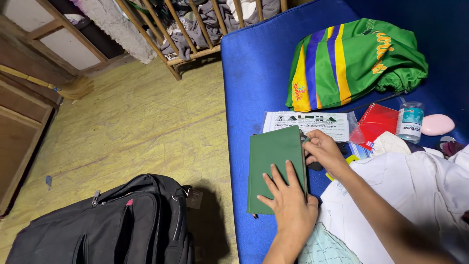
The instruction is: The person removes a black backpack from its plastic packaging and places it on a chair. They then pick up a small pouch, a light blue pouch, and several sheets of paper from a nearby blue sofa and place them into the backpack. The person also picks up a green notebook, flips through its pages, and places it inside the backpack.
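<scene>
Head view: green zip case on blue mattress, left hand pressing it flat, fingers spread. Right hand pinches the zipper pull at the top corner; zip apparently barely started.

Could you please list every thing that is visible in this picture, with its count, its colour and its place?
green pouch: one, dark green, flat on the blue mattress, under the hands
blue mattress: one, blue, right half of the view
sports shirt: one, green with yellow and blue stripes, crumpled at the top of the mattress
plastic sleeve with paper: one, clear and white, just above the pouch
red notebook: one, red, right of the sleeve
small bottle: one, clear with a pale label, right of the notebook
pink oval object: one, pink, right edge
white garment: one, white, lower right
backpack: one, black, on the floor at lower left
wooden rack: one, brown, with grey clothes, top centre
left hand: flat on the pouch
right hand: at the pouch's upper right corner
</scene>
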